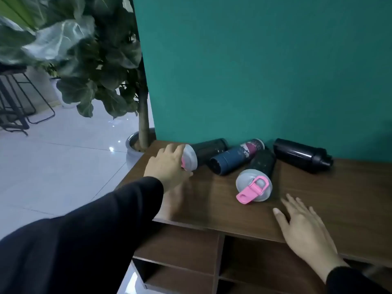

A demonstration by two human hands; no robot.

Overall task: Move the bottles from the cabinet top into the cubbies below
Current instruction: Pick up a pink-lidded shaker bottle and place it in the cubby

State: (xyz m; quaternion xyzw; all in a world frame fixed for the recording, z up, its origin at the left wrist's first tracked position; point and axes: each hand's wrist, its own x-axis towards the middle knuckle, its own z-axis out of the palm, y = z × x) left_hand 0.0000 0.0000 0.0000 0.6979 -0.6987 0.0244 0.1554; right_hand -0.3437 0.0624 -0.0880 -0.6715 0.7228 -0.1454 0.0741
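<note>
Several bottles lie on their sides on the brown cabinet top [339, 198], close to the teal wall. At the far left is a black bottle with a grey lid [203, 152]; my left hand [167, 166] touches its lid end, fingers curved around it. Beside it lies a navy bottle with a pink patch [235, 158]. A dark speckled bottle with a grey lid and pink flip cap [257, 177] points toward me. An all-black bottle [301, 154] lies at the right. My right hand [303, 228] hovers flat over the front edge, fingers spread, holding nothing.
Open wooden cubbies [180, 249] sit below the cabinet top, with a divider between them. A potted tree [142, 115] stands just left of the cabinet. White tiled floor and black metal stool legs [21, 107] lie further left.
</note>
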